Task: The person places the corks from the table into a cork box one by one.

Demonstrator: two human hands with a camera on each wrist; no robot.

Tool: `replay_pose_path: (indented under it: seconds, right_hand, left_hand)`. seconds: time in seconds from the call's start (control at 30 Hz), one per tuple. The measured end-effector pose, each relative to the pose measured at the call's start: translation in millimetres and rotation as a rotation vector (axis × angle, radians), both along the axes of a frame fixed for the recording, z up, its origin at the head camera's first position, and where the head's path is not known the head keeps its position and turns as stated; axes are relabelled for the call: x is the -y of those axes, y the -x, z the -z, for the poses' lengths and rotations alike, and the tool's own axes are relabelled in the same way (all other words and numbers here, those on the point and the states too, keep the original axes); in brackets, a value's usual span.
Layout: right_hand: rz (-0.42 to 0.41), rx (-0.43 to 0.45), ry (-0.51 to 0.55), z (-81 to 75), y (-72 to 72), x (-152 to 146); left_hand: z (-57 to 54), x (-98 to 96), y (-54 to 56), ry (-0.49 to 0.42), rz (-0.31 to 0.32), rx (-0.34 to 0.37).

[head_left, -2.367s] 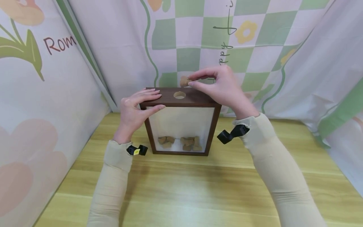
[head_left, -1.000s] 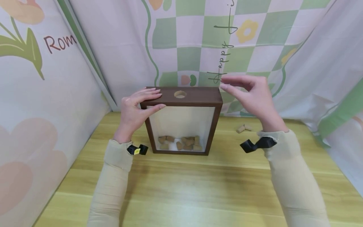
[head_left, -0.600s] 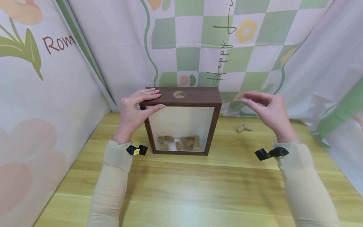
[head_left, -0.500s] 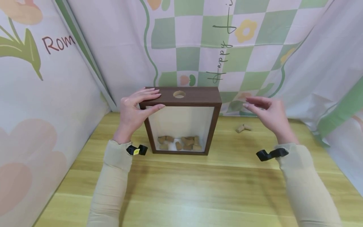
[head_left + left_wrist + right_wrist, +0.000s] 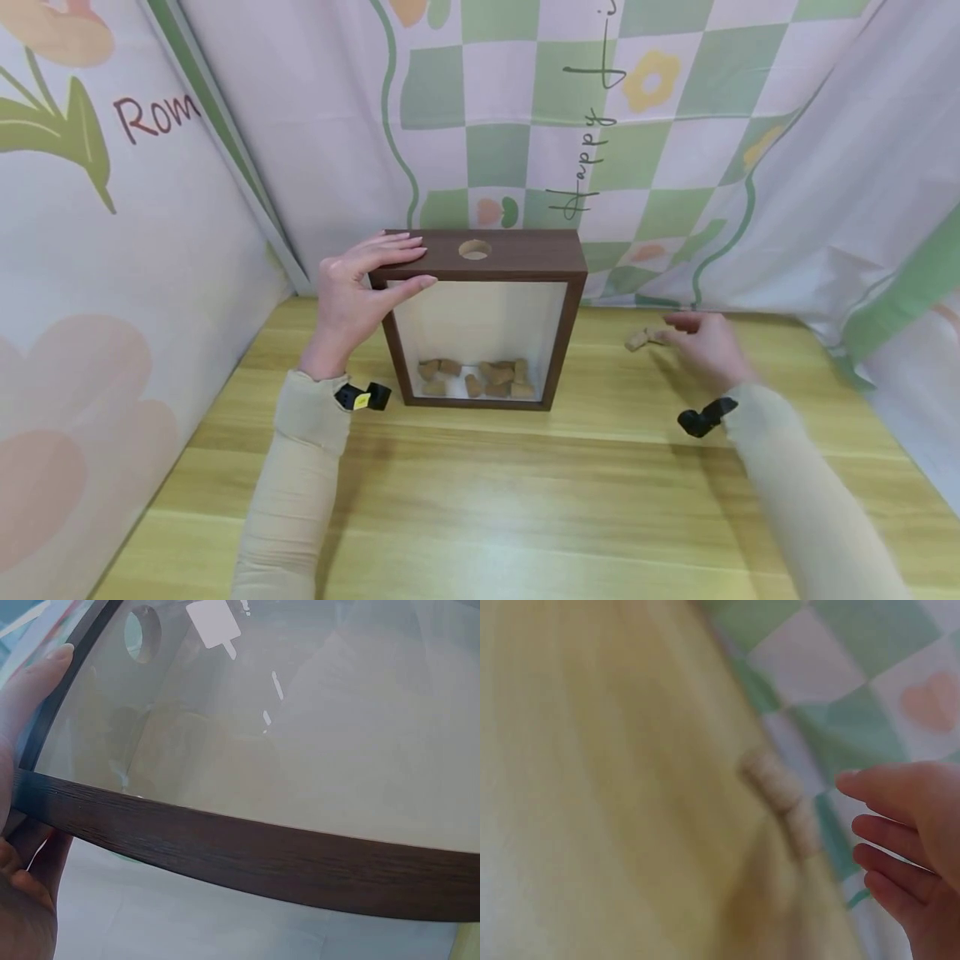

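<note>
A dark brown wooden shadow box (image 5: 531,255) stands upright on the table, with a clear front pane and a round hole (image 5: 475,250) in its top. Several corks (image 5: 498,379) lie at its bottom behind the pane. My left hand (image 5: 351,293) grips the top left corner, fingers over the top and thumb at the front edge; in the left wrist view the thumb (image 5: 41,679) lies along the frame. Two loose corks (image 5: 637,339) lie on the table right of the box. My right hand (image 5: 707,348) is beside them, fingers loosely extended, holding nothing visible; the right wrist view is blurred.
The wood-grain table (image 5: 480,500) spreads around the box. A patterned cloth (image 5: 498,158) hangs close behind the box and the loose corks. Another printed cloth (image 5: 150,250) runs along the left side.
My right hand held a cork above the hole; it then moved right without it and down to the loose corks. One more cork is inside the box. My left hand stays put.
</note>
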State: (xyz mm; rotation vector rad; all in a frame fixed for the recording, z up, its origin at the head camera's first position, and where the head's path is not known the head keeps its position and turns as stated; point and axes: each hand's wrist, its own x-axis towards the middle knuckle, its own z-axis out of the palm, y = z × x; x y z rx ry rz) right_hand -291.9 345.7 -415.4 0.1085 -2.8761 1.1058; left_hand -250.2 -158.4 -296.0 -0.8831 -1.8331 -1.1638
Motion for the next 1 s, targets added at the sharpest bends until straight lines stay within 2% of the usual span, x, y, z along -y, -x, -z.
replay_pose_path:
  seconds: [0.17, 0.37, 0.57, 1.0]
  right_hand:
    - [0.015, -0.003, 0.027, 23.7, 4.7, -6]
    - [0.081, -0.044, 0.051, 38.5, 11.1, -6]
    - [0.156, -0.042, 0.079, 43.2, 14.5, -6]
    - [0.176, -0.025, 0.126, 40.2, 11.9, -6]
  left_hand:
    - [-5.1, -3.5, -7.0, 0.011, -0.015, 0.012]
    - [-18.2, -10.7, -23.9, -0.008, 0.001, 0.016]
    - [-20.7, -11.6, -26.8, -0.012, 0.000, 0.032]
    - [-21.1, -11.9, -28.2, -0.003, -0.010, 0.029]
